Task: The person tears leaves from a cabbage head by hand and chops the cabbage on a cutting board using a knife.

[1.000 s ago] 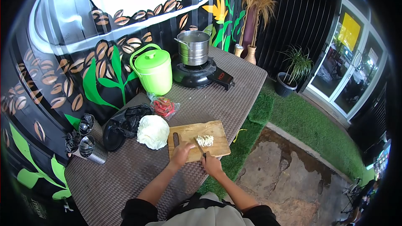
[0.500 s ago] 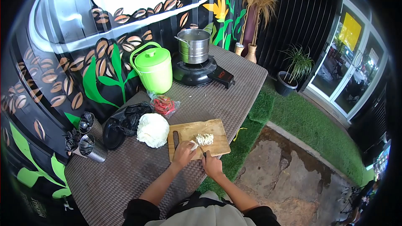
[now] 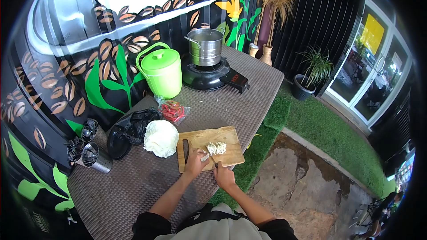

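Note:
A wooden cutting board [image 3: 233,138] lies near the table's front edge, with a small heap of chopped pale cabbage [image 3: 217,148] on it. My left hand [image 3: 195,163] is closed on a pale piece of cabbage [image 3: 205,156] at the board's middle, its fingertips bent down. Wrapped round the dark handle of a knife [image 3: 213,161] is my right hand [image 3: 225,177], at the board's near edge. The blade points away from me, between the held piece and the heap. A whole cabbage [image 3: 161,138] sits just left of the board.
Behind the board lie a bag of red chilies [image 3: 173,111] and a black plastic bag [image 3: 141,124]. A green lidded bucket [image 3: 163,75] stands beside a black stove [image 3: 202,76] carrying a steel pot [image 3: 206,46]. Metal cups of cutlery [image 3: 98,158] stand at left.
Both hands stay at the board with only slight shifts of the fingers and knife. The view has moved a little, and the things on the table otherwise stay in place.

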Demonstrator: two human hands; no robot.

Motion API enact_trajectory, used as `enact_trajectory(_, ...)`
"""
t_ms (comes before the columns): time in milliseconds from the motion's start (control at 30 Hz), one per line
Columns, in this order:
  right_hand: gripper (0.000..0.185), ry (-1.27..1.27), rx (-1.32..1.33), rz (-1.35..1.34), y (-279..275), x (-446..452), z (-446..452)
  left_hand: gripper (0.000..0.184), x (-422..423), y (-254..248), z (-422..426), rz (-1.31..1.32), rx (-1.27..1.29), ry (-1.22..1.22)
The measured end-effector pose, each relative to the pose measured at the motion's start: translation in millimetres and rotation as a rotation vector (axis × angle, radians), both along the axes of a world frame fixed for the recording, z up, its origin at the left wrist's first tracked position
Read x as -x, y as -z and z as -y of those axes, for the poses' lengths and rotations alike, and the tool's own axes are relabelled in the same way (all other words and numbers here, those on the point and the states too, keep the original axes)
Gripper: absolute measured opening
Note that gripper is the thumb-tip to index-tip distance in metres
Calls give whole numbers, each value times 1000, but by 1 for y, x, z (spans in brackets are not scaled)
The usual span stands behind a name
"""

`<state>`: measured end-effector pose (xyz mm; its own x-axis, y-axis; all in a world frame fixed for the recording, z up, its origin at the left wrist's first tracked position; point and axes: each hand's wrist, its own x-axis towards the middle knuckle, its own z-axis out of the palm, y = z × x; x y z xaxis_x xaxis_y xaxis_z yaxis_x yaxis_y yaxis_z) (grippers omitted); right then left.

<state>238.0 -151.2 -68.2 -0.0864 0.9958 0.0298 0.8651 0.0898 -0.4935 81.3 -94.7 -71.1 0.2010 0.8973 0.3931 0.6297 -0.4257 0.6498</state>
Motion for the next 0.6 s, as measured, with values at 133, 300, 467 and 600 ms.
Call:
enact_trajectory(133, 28, 0, 92, -4, -1, 2, -1, 20, -1, 6, -2, -27, -92, -21)
enact_trajectory(300, 28, -5, 143, 17, 1, 5, -10, 20, 1, 1, -2, -52, -106, -4)
enact_trajectory(467, 28, -67, 153, 41, -8, 5, -38, 18, 0, 2, 2, -20, -88, -17)
enact_trajectory(600, 29, -82, 220, 13, -21, 2, -41, 18, 1, 14, -1, -67, -127, -27)
